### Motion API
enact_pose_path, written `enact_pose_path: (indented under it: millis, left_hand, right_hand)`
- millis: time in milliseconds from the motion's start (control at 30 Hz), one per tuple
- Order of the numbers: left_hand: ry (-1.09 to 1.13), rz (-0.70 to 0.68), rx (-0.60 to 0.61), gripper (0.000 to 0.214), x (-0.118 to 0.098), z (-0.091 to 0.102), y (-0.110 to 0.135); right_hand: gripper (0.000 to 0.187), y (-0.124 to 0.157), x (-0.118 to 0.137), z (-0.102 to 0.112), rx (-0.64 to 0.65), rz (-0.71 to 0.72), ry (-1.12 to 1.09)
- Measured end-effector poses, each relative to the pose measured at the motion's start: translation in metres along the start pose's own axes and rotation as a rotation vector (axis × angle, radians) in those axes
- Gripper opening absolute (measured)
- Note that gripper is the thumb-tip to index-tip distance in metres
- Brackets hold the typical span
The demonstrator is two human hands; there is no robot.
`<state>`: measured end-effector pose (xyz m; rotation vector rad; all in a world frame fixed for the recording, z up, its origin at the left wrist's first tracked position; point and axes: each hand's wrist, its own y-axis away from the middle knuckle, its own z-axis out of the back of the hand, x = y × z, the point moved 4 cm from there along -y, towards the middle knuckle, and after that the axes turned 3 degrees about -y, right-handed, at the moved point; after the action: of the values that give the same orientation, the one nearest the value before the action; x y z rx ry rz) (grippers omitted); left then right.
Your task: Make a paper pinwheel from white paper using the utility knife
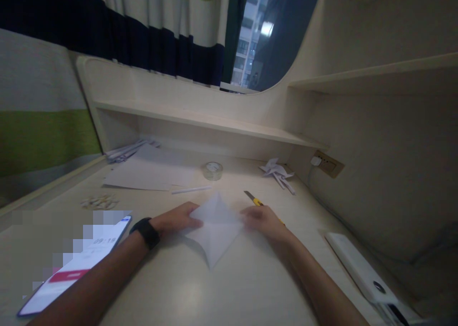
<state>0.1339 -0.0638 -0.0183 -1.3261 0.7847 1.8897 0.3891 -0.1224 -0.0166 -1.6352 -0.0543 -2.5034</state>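
As our left hand pinches the creased paper square and our right hand curls at its corner, grip blurred, brushing the bare-bladed utility knife could cut us.

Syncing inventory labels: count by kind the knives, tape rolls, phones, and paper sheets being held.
Yellow utility knife: 1
Clear round tape roll: 1
Flat blue-edged phone: 1
White creased paper sheet, held: 1
Total: 4
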Motion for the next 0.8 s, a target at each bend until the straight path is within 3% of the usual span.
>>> enact_pose_path:
  millis: [100, 167, 233, 433, 600, 800]
  left_hand:
    - [0.005, -0.024, -0.026, 0.034, -0.002, 0.000, 0.000]
    - [0.013, -0.035, -0.029, 0.034, -0.004, 0.000, 0.001]
    - [0.020, -0.049, -0.033, 0.034, -0.008, 0.000, 0.001]
    - [-0.090, -0.104, -0.068, 0.033, -0.015, 0.000, -0.001]
    - [-0.165, -0.128, -0.115, 0.029, -0.017, 0.003, -0.002]
    - [-0.154, -0.109, -0.095, 0.029, -0.011, 0.002, -0.003]
  right_hand:
    - [0.037, 0.003, 0.004, 0.035, -0.342, 0.066, 0.456]
    - [0.038, 0.006, -0.001, 0.052, -0.446, 0.010, 0.736]
    - [0.045, 0.007, -0.012, 0.062, -0.446, -0.070, 0.866]
    - [0.044, 0.004, -0.031, 0.051, -0.314, -0.106, 0.934]
    - [0.026, -0.001, -0.033, 0.043, -0.310, -0.089, 0.958]
    - [0.026, 0.010, -0.018, 0.052, -0.366, 0.017, 0.789]
